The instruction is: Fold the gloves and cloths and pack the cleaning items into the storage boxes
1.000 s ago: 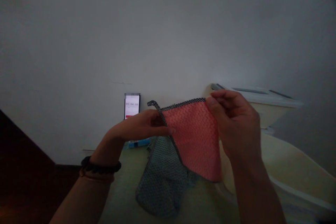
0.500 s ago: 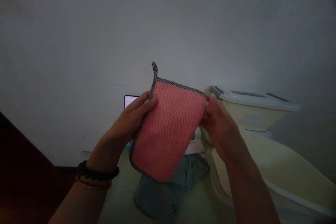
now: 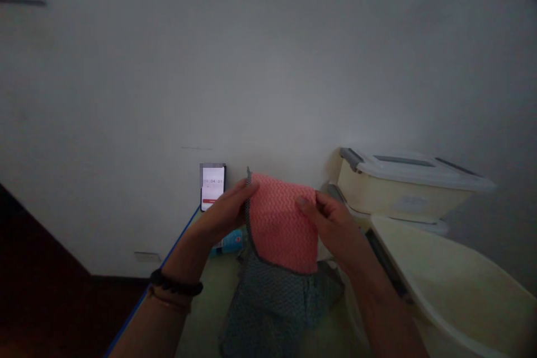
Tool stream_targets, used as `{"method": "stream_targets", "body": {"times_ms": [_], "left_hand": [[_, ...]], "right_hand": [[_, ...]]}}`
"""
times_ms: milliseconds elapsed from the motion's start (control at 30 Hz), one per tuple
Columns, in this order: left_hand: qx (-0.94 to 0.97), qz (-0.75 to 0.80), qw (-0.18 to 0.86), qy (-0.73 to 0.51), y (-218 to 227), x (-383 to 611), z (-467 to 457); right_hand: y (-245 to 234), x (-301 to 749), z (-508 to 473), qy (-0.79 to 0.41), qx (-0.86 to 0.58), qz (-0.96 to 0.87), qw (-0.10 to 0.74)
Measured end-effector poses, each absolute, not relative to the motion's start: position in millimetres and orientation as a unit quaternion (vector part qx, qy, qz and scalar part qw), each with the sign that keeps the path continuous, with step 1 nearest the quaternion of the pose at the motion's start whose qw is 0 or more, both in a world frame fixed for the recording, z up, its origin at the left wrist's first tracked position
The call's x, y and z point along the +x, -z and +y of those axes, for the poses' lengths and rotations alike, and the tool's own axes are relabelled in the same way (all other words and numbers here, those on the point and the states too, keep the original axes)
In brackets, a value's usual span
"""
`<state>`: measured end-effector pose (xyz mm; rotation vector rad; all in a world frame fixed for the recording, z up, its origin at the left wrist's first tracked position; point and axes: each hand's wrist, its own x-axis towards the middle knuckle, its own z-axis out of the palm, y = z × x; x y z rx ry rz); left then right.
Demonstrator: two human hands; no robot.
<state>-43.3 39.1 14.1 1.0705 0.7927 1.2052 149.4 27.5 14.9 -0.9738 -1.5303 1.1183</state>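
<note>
A pink cleaning cloth (image 3: 283, 224) with a dark checked border hangs between my two hands. My left hand (image 3: 226, 204) pinches its left edge near the top corner, thumb in front. On the opposite side, my right hand (image 3: 329, 221) grips the upper right corner, with the thumb on the pink face and the fingers behind. Below and partly behind the pink cloth is a grey-green cloth (image 3: 268, 307) of similar weave, lying crumpled on the table.
Against the wall, a phone (image 3: 213, 187) stands upright with a timer on its screen. A blue packet (image 3: 232, 241) lies by my left wrist. At right are a lidded cream box (image 3: 403, 193) and a large open cream bin (image 3: 457, 274). The pale green table (image 3: 205, 313) has a blue edge.
The pink cloth has come down and its top edge appears folded over, looking shorter. My right thumb now lies across its front. The view has shifted, showing more of the phone.
</note>
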Motion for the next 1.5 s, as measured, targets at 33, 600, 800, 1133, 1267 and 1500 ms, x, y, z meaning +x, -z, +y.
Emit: {"method": "stream_targets", "body": {"times_ms": [33, 600, 800, 1133, 1267, 1500], "left_hand": [[0.488, 0.343, 0.635, -0.49, -12, -46, 41], [0.591, 0.385, 0.517, -0.486, -24, -63, 33], [0.602, 0.425, 0.441, -0.512, -31, -62, 25], [0.608, 0.433, 0.355, -0.563, -42, -59, 14], [0.614, 0.423, 0.336, -0.575, -42, -61, 11], [0.6, 0.412, 0.367, -0.579, -52, -58, -1]], "right_hand": [[-13, 150, 30, -0.452, -0.413, -0.623, 0.488], [-16, 130, 22, -0.486, -0.43, -0.51, 0.565], [-11, 142, 19, -0.415, -0.437, -0.561, 0.567], [-20, 152, 11, -0.318, -0.455, -0.621, 0.553], [-33, 161, 1, -0.235, -0.471, -0.66, 0.537], [-39, 166, -6, -0.264, -0.452, -0.668, 0.529]]}}
